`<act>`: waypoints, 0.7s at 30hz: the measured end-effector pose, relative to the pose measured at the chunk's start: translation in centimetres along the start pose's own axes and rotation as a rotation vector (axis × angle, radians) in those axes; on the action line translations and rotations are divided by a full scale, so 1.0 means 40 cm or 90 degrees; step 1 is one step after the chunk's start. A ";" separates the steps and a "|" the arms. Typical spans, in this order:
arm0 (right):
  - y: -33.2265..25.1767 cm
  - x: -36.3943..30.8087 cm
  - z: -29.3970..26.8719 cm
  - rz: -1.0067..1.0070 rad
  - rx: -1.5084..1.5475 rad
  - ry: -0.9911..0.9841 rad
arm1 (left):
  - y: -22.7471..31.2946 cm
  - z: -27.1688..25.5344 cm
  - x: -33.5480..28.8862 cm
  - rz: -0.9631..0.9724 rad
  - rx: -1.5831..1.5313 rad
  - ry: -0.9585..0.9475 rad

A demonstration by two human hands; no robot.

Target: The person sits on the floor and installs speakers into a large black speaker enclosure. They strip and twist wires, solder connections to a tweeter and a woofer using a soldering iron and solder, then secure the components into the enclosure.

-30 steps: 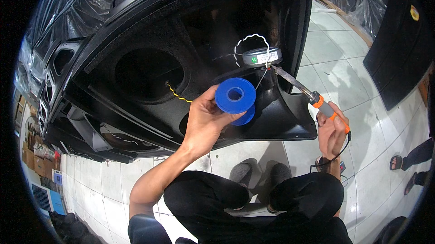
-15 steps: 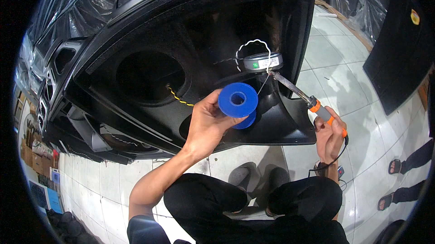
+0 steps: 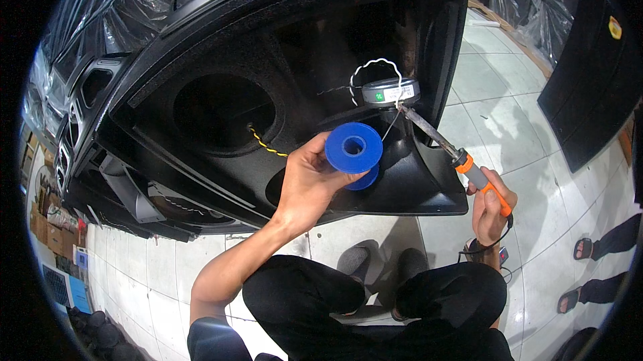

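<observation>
My left hand is closed on a blue spool of solder wire, its round flange facing up. From the spool a thin strand of solder runs up to the terminal of a round grey speaker driver. In my right hand is a soldering iron with an orange and grey handle. The iron's tip meets the solder and a white wire at the driver's lower edge. That twisted white wire loops above the driver. The driver sits on a black horn.
The large black speaker cabinet fills the space ahead, with a round opening at left. A yellow and black twisted wire comes out of that opening. A black panel stands at right. Another person's sandalled feet are at far right.
My right hand has shifted its hold on the iron's handle, with the fingers wrapped more around it. The tip stays at the terminal; my left hand and the spool have barely moved.
</observation>
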State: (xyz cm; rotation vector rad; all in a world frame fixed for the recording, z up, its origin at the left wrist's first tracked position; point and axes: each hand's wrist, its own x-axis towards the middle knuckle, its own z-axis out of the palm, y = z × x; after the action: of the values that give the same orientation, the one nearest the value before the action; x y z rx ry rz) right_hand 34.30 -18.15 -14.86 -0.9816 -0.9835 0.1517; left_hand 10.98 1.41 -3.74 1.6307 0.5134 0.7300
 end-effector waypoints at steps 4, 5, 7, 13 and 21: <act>-0.004 0.003 0.001 0.004 -0.001 0.006 | -0.003 0.000 0.002 0.000 0.002 0.006; -0.007 0.004 0.008 0.005 0.005 0.016 | -0.003 0.001 0.002 -0.002 -0.007 0.006; -0.009 0.003 0.012 -0.004 -0.016 0.022 | -0.003 0.001 0.001 -0.007 -0.027 0.007; -0.003 -0.002 -0.002 -0.047 -0.125 0.010 | -0.011 0.006 0.010 -0.006 -0.012 0.021; 0.000 -0.001 -0.001 -0.048 -0.130 0.019 | -0.023 0.008 0.014 -0.004 -0.059 0.017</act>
State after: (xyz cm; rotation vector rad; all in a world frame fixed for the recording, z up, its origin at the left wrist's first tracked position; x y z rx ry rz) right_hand 34.30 -18.21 -14.90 -1.1276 -1.0206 -0.0265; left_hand 11.67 1.74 -4.57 1.5350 0.4968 0.7616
